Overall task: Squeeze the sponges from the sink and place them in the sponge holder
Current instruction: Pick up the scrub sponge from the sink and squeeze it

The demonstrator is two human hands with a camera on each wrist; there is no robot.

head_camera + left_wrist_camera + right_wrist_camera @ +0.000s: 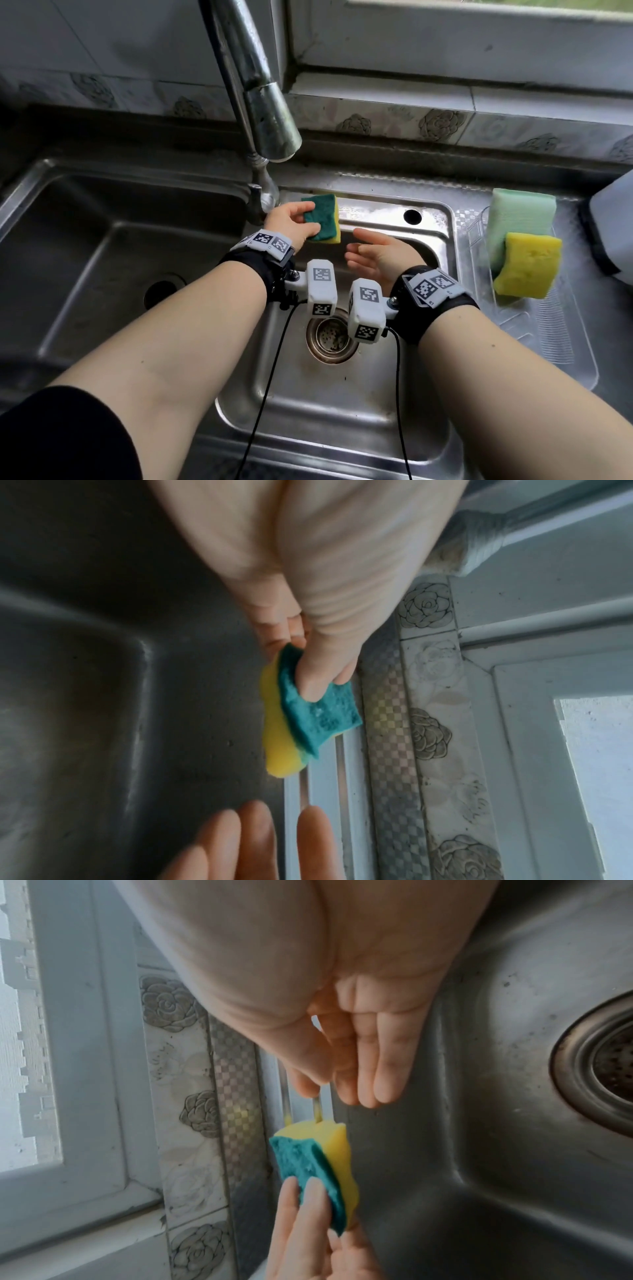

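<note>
The left hand [291,222] reaches over the sink's [394,394] far rim, thumb and fingers pinching a green-and-yellow sponge [323,219]. Just right of it, the right hand [380,255] hovers palm-up, fingers straight and empty.

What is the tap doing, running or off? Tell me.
Off, as far as the pictures show. In the head view no water falls from the faucet spout, and the basin below it shows no stream or splash.

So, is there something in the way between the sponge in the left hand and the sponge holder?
The open right hand sits between the green-and-yellow sponge and the sponge holder, which already holds two sponges.
</note>
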